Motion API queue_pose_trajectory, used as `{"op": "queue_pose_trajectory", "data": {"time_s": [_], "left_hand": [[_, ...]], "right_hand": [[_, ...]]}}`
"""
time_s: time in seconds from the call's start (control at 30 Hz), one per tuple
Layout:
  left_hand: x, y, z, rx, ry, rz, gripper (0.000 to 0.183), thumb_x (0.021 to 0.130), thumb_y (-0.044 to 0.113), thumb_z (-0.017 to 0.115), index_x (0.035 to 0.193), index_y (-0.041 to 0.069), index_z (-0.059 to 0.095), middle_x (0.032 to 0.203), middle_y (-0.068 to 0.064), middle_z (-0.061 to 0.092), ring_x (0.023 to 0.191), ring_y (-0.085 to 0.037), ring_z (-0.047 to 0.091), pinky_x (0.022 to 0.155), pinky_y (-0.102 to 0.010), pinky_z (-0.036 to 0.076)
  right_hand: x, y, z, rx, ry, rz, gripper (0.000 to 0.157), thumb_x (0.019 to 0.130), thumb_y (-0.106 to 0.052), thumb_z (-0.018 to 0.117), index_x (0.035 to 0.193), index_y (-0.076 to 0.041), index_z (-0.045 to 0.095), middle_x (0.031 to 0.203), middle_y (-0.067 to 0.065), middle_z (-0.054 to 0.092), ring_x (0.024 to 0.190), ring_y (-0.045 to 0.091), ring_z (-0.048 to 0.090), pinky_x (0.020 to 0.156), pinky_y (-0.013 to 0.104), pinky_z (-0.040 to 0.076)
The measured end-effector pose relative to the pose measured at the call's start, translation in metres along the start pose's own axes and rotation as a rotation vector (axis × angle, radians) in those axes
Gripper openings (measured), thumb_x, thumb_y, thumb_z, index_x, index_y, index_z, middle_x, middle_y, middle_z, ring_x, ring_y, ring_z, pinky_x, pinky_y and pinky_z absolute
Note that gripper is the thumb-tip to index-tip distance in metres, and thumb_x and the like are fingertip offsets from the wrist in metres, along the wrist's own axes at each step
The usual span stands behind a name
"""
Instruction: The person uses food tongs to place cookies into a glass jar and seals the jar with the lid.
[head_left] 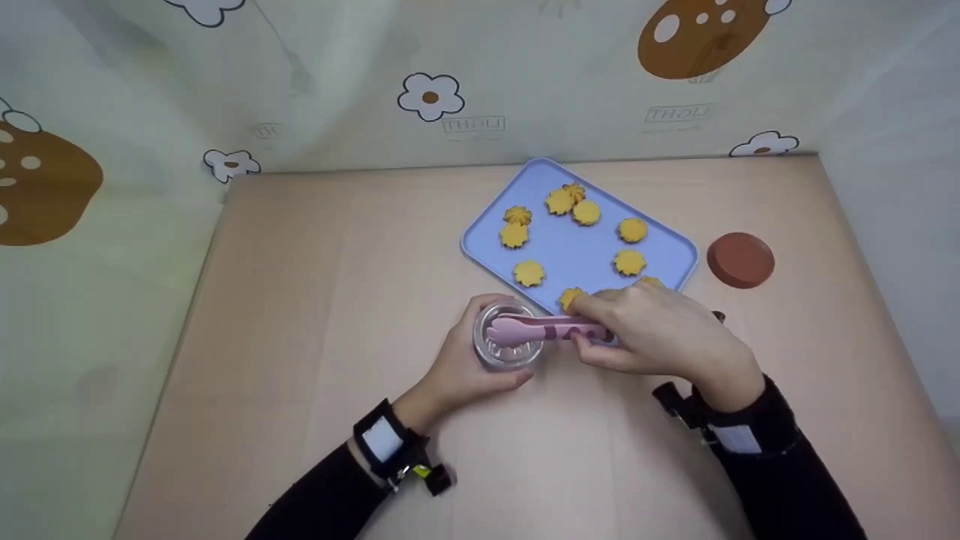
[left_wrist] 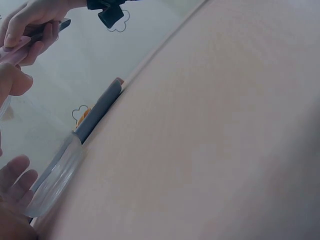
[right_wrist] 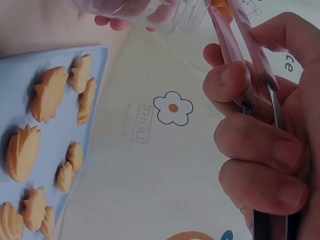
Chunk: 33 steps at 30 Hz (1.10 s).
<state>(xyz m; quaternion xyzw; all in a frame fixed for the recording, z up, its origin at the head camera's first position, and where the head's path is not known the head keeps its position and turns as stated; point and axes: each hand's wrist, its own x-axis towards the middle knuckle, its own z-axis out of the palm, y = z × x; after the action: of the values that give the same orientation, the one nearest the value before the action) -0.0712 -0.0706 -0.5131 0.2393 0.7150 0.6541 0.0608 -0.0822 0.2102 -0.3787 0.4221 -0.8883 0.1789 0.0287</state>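
Observation:
My left hand (head_left: pixel 456 367) grips a clear jar (head_left: pixel 516 360), its mouth facing up in the head view. In my right hand (head_left: pixel 667 330) are pink tongs (head_left: pixel 525 331) with metal arms, the fingers and thumb wrapped round them. The tong tips lie over the jar's mouth. Between those tips, the right wrist view shows part of a golden cookie (right_wrist: pixel 221 9), mostly cut off by the frame edge. In the left wrist view the jar (left_wrist: pixel 57 177) stands low at the table surface, beside the fingers.
A blue tray (head_left: pixel 570 247) behind the hands bears several flower-shaped cookies (head_left: pixel 529 274), some leaning on each other. Right of it lies a round brown lid (head_left: pixel 741 260). A patterned curtain (head_left: pixel 337 97) hangs along the table's back and sides.

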Motion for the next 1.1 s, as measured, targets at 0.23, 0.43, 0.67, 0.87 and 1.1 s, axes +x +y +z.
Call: {"op": "queue_pose_trajectory", "data": {"time_s": [0.23,0.43,0.67,0.87,1.1], "left_hand": [[0.0,0.001,0.0,-0.001,-0.004,-0.02,0.094,0.073,0.014,0.1,0.151,0.012,0.048,0.143,-0.002,0.065,0.131,-0.024,0.063,0.116,-0.043,0.051],[-0.001,0.002,0.0,0.009,-0.007,-0.028,0.095,0.073,0.014,0.1,0.151,0.013,0.047,0.145,0.0,0.065,0.133,-0.022,0.062,0.115,-0.043,0.052],[0.0,0.0,0.0,0.055,0.015,0.001,0.093,0.072,0.021,0.101,0.15,0.011,0.049,0.144,-0.002,0.066,0.137,-0.022,0.06,0.122,-0.048,0.044],[0.001,0.0,0.0,0.062,0.025,-0.003,0.092,0.072,0.022,0.101,0.149,0.012,0.051,0.141,0.001,0.067,0.136,-0.021,0.061,0.122,-0.048,0.043],[-0.001,0.002,0.0,0.055,0.024,-0.016,0.09,0.073,0.021,0.1,0.148,0.013,0.051,0.14,0.002,0.067,0.136,-0.02,0.06,0.122,-0.047,0.043]], "right_hand": [[-0.001,-0.001,-0.002,0.032,0.0,0.024,0.013,0.096,-0.024,0.071,0.102,-0.012,0.069,0.071,-0.009,0.052,0.056,0.002,0.04,0.05,0.022,0.034],[-0.002,-0.001,-0.007,0.052,-0.005,0.034,0.02,0.097,-0.024,0.071,0.111,-0.01,0.072,0.074,-0.008,0.056,0.056,0.001,0.041,0.05,0.021,0.035],[-0.01,0.013,-0.02,0.048,0.057,0.09,0.019,0.096,-0.022,0.072,0.109,-0.009,0.072,0.073,-0.009,0.055,0.057,0.002,0.042,0.05,0.022,0.036],[-0.023,0.05,-0.032,-0.006,0.187,0.243,0.023,0.096,-0.02,0.071,0.113,-0.005,0.073,0.072,0.0,0.057,0.058,0.008,0.043,0.05,0.026,0.034],[-0.045,0.102,-0.033,0.001,0.136,0.564,0.037,0.104,-0.029,0.066,0.125,0.001,0.07,0.075,0.007,0.059,0.062,0.02,0.048,0.053,0.033,0.035]]}}
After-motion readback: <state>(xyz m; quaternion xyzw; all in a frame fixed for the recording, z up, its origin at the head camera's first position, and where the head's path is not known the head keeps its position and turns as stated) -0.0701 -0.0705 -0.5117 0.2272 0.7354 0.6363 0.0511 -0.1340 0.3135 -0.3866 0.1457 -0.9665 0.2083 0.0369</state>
